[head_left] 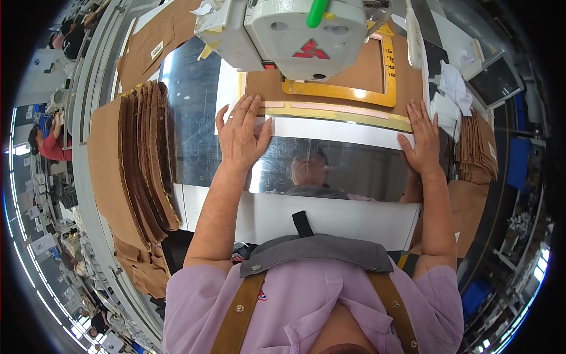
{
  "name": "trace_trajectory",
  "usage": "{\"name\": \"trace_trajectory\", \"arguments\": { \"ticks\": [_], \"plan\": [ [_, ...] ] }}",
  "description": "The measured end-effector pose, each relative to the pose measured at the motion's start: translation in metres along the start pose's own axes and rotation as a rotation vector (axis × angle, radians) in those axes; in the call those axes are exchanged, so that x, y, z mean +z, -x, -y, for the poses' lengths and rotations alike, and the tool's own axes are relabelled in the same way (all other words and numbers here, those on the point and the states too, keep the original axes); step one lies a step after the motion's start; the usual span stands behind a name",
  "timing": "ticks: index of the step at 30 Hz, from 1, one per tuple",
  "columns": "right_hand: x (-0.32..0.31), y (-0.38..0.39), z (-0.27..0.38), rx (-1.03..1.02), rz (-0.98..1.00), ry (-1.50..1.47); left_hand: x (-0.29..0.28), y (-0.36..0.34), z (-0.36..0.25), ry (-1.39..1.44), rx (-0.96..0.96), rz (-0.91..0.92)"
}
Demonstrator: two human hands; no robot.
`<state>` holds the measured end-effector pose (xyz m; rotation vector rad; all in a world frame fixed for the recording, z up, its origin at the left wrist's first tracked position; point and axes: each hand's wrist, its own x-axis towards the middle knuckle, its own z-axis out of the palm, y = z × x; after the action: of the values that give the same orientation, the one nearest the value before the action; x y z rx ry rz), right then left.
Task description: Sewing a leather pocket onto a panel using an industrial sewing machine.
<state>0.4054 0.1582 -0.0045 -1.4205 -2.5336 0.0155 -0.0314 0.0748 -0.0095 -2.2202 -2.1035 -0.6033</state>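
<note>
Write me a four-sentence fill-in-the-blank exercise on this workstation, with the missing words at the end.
1. The rectangular frame, partly hidden by the white machine head, is coloured ____.
2. The left hand and right hand lie near opposite ends of a strip coloured yellow and ____.
3. The knob-like piece on the machine head is ____.
4. The crumpled white material lies nearer the person's ____ hand.

Missing words: yellow; pink; green; right.
</note>
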Motion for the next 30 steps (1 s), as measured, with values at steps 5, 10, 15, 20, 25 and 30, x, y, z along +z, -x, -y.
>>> {"name": "trace_trajectory", "arguments": {
  "ticks": [5, 10, 15, 20, 25, 30],
  "plan": [
    [-0.004, 0.003, 0.004, -0.057, -0.040, 0.012, 0.004, -0.005, 0.000, -0.058, 0.033, 0.023],
    [-0.002, 0.015, 0.011, -0.012, 0.007, 0.054, 0.005, -0.004, 0.000, -0.112, 0.023, 0.050],
    [-0.002, 0.020, 0.012, -0.008, 0.008, 0.044, 0.006, -0.002, 0.003, -0.073, 0.022, -0.005],
    [0.001, 0.019, 0.013, 0.004, -0.061, 0.010, 0.003, 0.000, 0.003, -0.073, 0.048, -0.072],
    [0.007, 0.021, 0.008, 0.069, -0.079, 0.089, 0.005, -0.001, 0.002, -0.048, 0.052, -0.039],
    [0.009, 0.024, 0.005, 0.081, -0.066, 0.093, 0.005, 0.000, -0.001, -0.102, 0.014, 0.014]
  ]
}}
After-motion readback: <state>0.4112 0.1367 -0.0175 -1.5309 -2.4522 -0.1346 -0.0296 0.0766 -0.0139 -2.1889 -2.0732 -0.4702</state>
